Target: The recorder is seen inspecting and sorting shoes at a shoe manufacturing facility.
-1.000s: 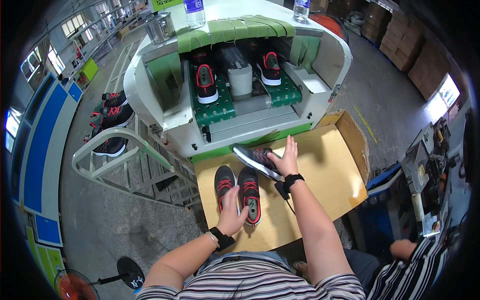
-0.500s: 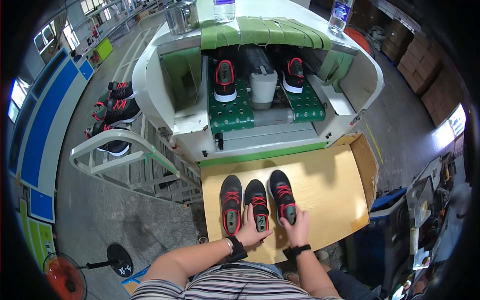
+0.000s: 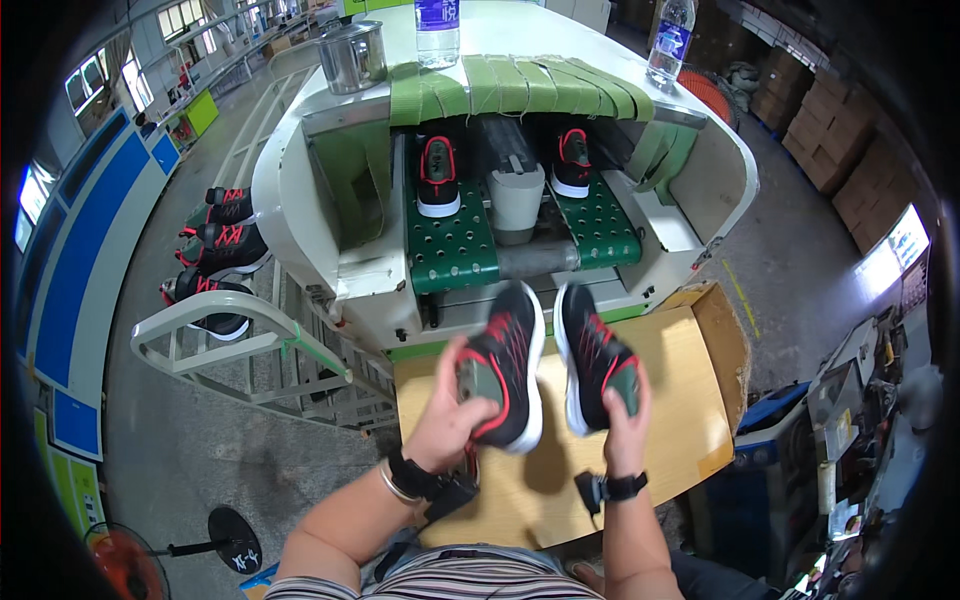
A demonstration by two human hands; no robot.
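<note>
My left hand (image 3: 442,422) grips a black sneaker (image 3: 512,345) with red laces and a white sole, thumb inside the heel opening. A matching sneaker (image 3: 592,352) is in my right hand (image 3: 628,430), held the same way at its heel. Both sneakers are raised above the wood-coloured board (image 3: 680,400), tilted with soles facing each other and toes pointing away from me. Beneath my left hand a bit of red-edged shoe (image 3: 471,462) shows on the board; the rest is hidden.
Ahead stands a white machine (image 3: 285,190) with a green perforated conveyor belt (image 3: 450,250) bearing two sneakers (image 3: 438,180). On top are a metal pot (image 3: 352,62) and water bottles (image 3: 438,35). A white rack (image 3: 215,305) with several sneakers (image 3: 225,245) is at left, with a fan (image 3: 130,570) nearer.
Both hands have lifted a sneaker each off the board and moved up and forward toward the belt. The two sneakers now tilt with their soles inward.
</note>
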